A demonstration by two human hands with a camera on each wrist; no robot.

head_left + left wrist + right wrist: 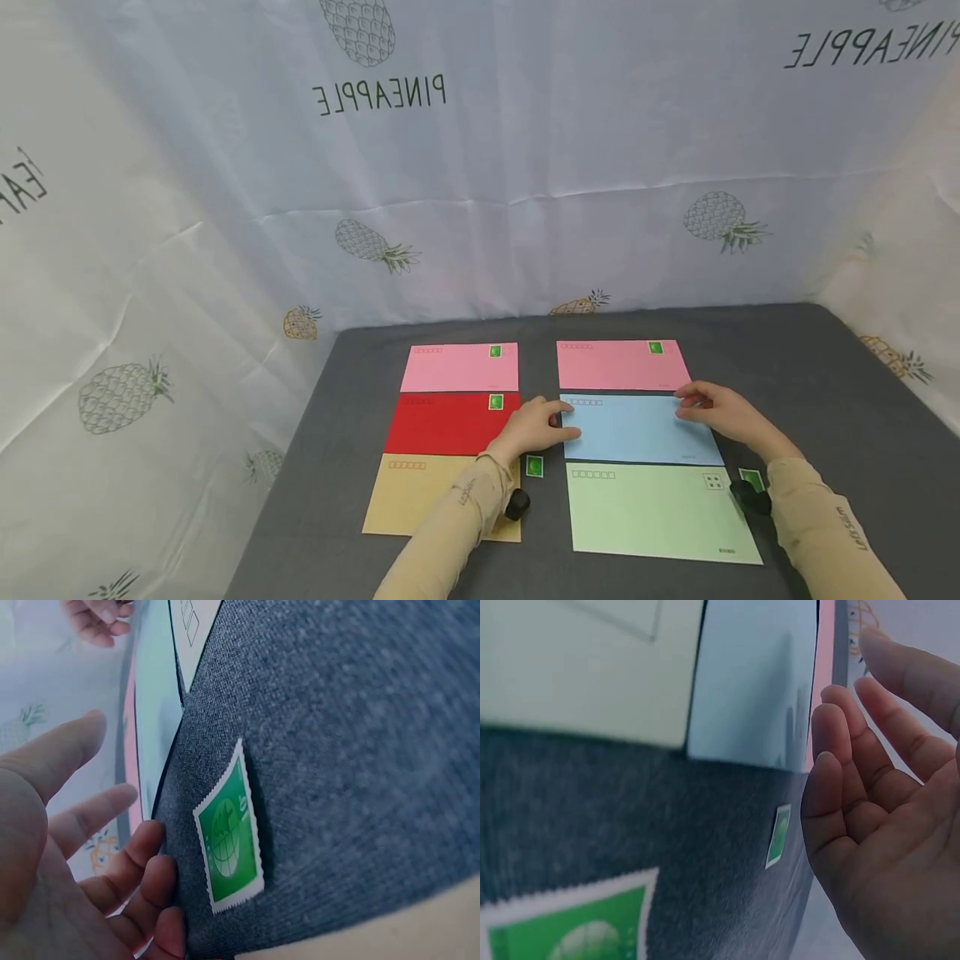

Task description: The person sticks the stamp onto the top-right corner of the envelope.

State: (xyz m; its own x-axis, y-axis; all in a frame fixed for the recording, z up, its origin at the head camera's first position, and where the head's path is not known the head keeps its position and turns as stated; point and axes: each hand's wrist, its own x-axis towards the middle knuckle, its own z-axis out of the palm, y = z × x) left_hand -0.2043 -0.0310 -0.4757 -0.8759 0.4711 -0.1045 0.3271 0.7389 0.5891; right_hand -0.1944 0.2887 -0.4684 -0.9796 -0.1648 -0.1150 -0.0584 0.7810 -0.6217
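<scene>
A light blue envelope lies flat between my two hands. My left hand is at its left edge, thumb and forefinger apart; nothing shows in the left wrist view between those fingers. At its upper right corner is my right hand, loosely curved and holding nothing visible. Whether either hand touches the paper I cannot tell. A loose green stamp lies on the dark cloth beside my left hand. In the right wrist view, one green stamp lies beyond the blue envelope's edge and another stamp is closer.
A pale green envelope with a small printed stamp box lies below, a pink envelope with a stamp above. The left column holds a stamped pink envelope, a stamped red envelope and a tan envelope partly under my left forearm.
</scene>
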